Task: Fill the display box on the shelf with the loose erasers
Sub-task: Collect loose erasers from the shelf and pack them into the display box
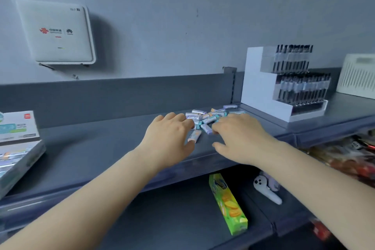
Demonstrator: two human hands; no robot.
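lying bare across the middle, the grey shelf (91, 148). sitting at its left edge, the display box (18, 148), seemingly waiting for most of its fill. lying scattered toward the back right, just beside a white pen stand (263, 95), the loose erasers (209, 117). reaching into that pile, left hand (168, 138) and right hand (241, 138), both grips curling; gripping anything yet, impossible to tell.

Pastel erasers (207, 117); dark grey shelf (97, 148)

The loose erasers (209, 117) lie heaped on the shelf (91, 148) toward its back right corner. The display box (16, 148) sits at the shelf's left edge. A tiered pen stand (261, 87) stands right of the heap.
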